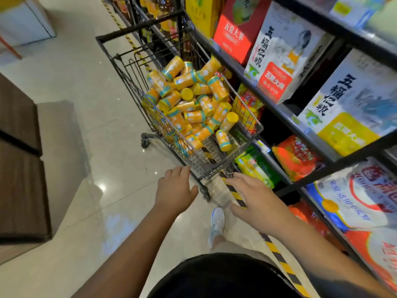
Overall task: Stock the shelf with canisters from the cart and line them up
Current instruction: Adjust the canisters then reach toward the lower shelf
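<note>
Left hand [175, 188] and right hand [255, 198] hover by the near rim of the cart [216, 166], each grip open and empty. Yellow canisters [193, 104] lie heaped inside.

A white rice bag [285, 50] carries "五福亿粮" in black vertical characters, and its red panel [275, 81] reads "五常大米". A second white bag [352, 100] shows the same "五福亿粮", and a red box [234, 35] reads "五常大米". Print on the canisters [193, 100] is too blurred to read.
</note>
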